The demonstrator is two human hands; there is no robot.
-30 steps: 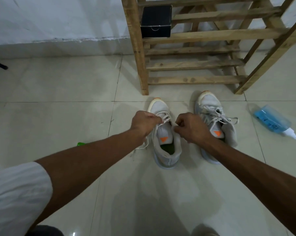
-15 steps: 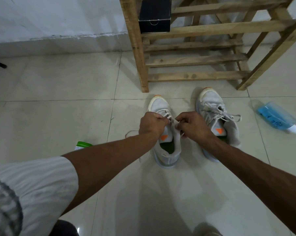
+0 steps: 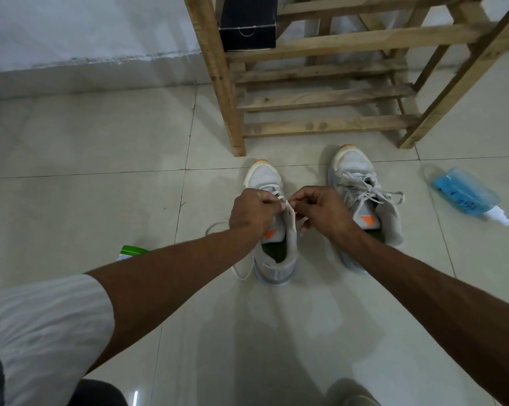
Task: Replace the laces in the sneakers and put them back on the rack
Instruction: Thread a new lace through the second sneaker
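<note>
Lacing the sneaker (image 3: 265, 178) just in front of the rack (image 3: 320, 98): left hand (image 3: 252, 213) and right hand (image 3: 325, 213) each pinch the lace (image 3: 280, 197); it is best drawn evenly, snug across the tongue.

Left upper arm: short white sleeve (image 3: 42, 326), faintly ribbed fabric, hem ending on the upper arm. Both forearms uncovered down to the left hand (image 3: 252, 213) and right hand (image 3: 323, 212). Lower edge: a dark garment (image 3: 98, 394) beneath the sleeve, detail unclear.
</note>
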